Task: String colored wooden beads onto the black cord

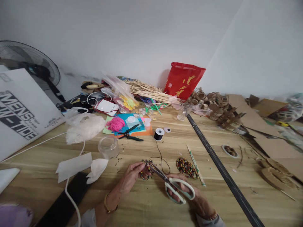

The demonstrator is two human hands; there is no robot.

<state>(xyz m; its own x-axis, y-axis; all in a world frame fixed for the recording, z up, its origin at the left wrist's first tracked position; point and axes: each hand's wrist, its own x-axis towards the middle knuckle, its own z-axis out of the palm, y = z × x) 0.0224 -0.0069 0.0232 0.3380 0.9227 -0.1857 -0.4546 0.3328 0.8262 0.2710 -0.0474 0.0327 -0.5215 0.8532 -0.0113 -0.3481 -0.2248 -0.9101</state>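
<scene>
In the head view, right at the centre of the action, a small cluster of multicoloured beads (147, 166) was held pinched by the left hand (131, 176), thumb and fingers closed on it! Gripped by the right hand (198, 198), fingers through the loops, was a pair of scissors with grey metal blades and cream-white handles (168, 182), its blades pointed straight in at the beads. Whether anything was touched by the tips could not be told.

Thin black cord (161, 154) was seen trailing down from a black-wound spool with white ends (159, 134), curved in a loose loop near the blades. Just to the right of the scissors, a heap of strung multicoloured beads (186, 167) was laid on the pale wood-grain table (151, 209), with a slim white-and-green stick (195, 164) set alongside.

And out to the left! A clear round jar (108, 147) was placed beyond the left hand, small dark bits (118, 159) scattered near its base. Farther back, black-handled pliers (131, 135) were spread across the coloured sheets (139, 125), a bright pink bundle of yarn (115, 124) was piled beside them, and against the wall a red bag with gold lettering (186, 80) was stood upright.
</scene>
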